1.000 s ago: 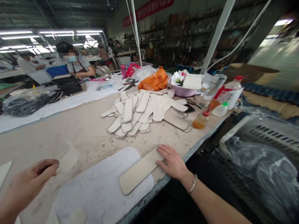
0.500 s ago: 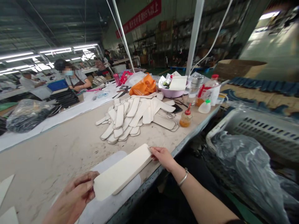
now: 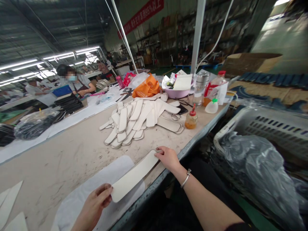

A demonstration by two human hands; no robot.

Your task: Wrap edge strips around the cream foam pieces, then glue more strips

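I see a person at a long table (image 3: 64, 152), both bare hands on one pale strip (image 3: 136, 176) with rounded ends. The left hand (image 3: 98, 201) pinches the strip's near end between thumb and fingers; the right hand (image 3: 167, 157), with a silver bracelet (image 3: 186, 179) on its wrist, grips the far end the same way. The strip lies slantwise between them, close to the table's edge and over a white sheet (image 3: 79, 195); whether its underside touches anything, I cannot tell.

Beyond the hands sits a loose pile of similar strips (image 3: 137, 118), overlapping at all angles. To its right stands a small red-topped bottle (image 3: 191, 121) with amber liquid, and farther back a white bottle (image 3: 211, 107) with a green cap. An orange bag (image 3: 146, 87) and a purple bowl (image 3: 177, 93) are behind the pile. More pale pieces (image 3: 11, 205) lie at the table's near left.

Off the table's right side is a grey basket (image 3: 276, 114) with crumpled clear plastic (image 3: 255, 170) in it. Across the way, a masked co-worker (image 3: 79, 84) sits by a dark stack (image 3: 68, 103).
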